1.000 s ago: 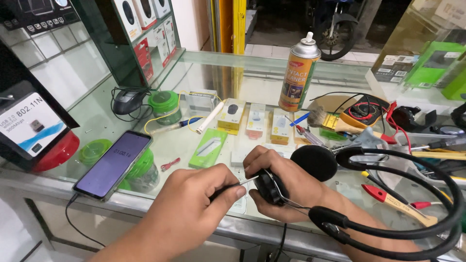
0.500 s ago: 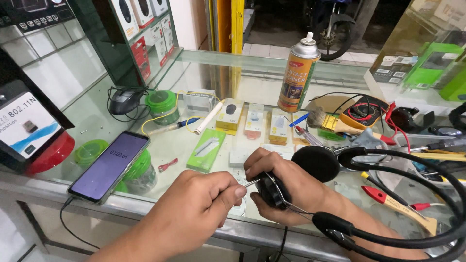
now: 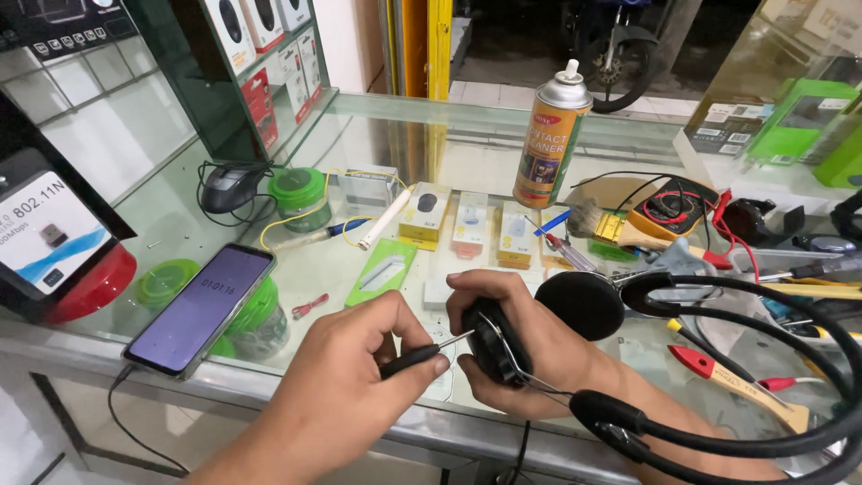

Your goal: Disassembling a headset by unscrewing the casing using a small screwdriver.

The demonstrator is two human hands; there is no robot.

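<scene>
Near the front edge of the glass counter (image 3: 503, 144), the right hand (image 3: 516, 346) wraps closed around one black earcup (image 3: 492, 343) of a headset (image 3: 718, 422), whose band arcs off toward the right edge. The left hand (image 3: 359, 368) pinches a small black-handled screwdriver (image 3: 422, 355), its tip touching the earcup's face. To do this well, keep the shaft square to the screw, press lightly, and brace the earcup firmly so the tip cannot skid. A smartphone (image 3: 199, 308) lies near the left front corner; a spray can (image 3: 549, 135) stands farther back.
</scene>
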